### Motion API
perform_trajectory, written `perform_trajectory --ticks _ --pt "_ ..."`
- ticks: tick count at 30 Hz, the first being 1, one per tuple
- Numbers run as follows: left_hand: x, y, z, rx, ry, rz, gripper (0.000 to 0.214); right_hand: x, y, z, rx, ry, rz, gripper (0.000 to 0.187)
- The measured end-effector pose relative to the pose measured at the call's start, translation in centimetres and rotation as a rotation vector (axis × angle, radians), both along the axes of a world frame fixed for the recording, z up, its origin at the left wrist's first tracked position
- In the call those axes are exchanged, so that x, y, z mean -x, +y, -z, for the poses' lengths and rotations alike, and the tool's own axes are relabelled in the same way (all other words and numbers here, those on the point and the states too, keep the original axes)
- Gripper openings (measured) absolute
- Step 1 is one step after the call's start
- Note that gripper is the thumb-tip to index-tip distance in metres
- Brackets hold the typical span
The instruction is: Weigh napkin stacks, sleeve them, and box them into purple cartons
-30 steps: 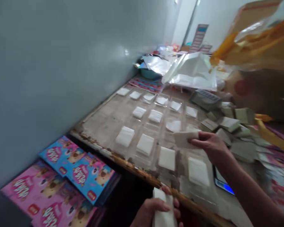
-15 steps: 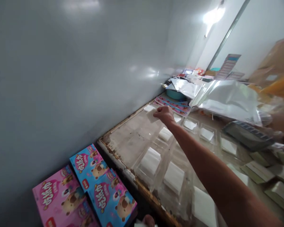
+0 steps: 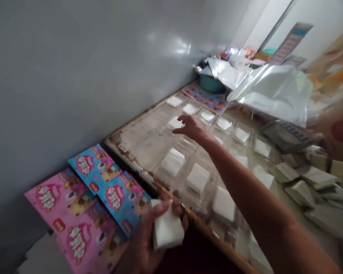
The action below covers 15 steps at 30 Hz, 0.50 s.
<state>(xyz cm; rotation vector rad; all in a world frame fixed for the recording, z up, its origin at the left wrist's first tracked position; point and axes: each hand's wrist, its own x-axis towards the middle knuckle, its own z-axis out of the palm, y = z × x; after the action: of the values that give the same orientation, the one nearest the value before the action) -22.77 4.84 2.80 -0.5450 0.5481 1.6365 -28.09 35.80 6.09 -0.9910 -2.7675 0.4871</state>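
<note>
My left hand [image 3: 148,236] is low at the table's near edge, closed around a stack of white square pads [image 3: 167,230]. My right hand [image 3: 191,128] reaches far over a clear plastic tray [image 3: 188,152] with square pockets, fingers spread just above a white pad [image 3: 175,123] lying in a far pocket. Nothing shows in that hand. More white pads [image 3: 197,177] sit one to a pocket across the tray.
A grey wall [image 3: 74,76] runs along the left. Pink and blue printed boxes [image 3: 103,182] lie below the table's worn edge [image 3: 137,171]. A dark scale [image 3: 286,136], folded greenish cartons [image 3: 303,186], crumpled clear plastic [image 3: 274,91] and a teal bowl [image 3: 211,83] crowd the right and back.
My right hand carried a white pad out to the far pockets and now hovers spread with nothing in it. My left hand with its stack has risen back into view.
</note>
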Motion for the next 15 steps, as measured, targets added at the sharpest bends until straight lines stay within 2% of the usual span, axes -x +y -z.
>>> perform_trajectory --ticks 1,3,6,7,9,12,15 --pt "-0.4 0.0 0.0 0.037 -0.015 -0.012 0.005 -2.3 -1.4 -0.7 0.05 0.091 -0.063 0.053" --pt "-1.2 0.1 0.1 0.093 -0.063 -0.022 0.007 -7.7 -5.4 -2.0 0.243 0.212 -0.198 0.04" --pt "-3.0 -0.1 0.4 0.086 -0.128 0.012 0.011 -16.2 -12.9 -2.9 0.557 0.164 -0.36 0.03" --pt "-3.7 -0.2 0.5 0.079 -0.136 0.044 0.012 -18.6 -15.1 -2.8 0.586 0.164 -0.391 0.031" --pt "-5.4 -0.4 0.7 0.093 -0.138 0.112 0.015 -22.7 -18.7 -2.0 0.549 0.136 -0.424 0.035" --pt "-8.2 -0.7 0.4 0.139 -0.135 0.185 0.018 -26.8 -21.2 -0.4 0.501 0.128 -0.349 0.036" --pt "-10.8 -0.7 0.0 0.151 -0.074 0.294 0.02 -30.1 -21.7 1.0 0.661 0.204 -0.23 0.047"
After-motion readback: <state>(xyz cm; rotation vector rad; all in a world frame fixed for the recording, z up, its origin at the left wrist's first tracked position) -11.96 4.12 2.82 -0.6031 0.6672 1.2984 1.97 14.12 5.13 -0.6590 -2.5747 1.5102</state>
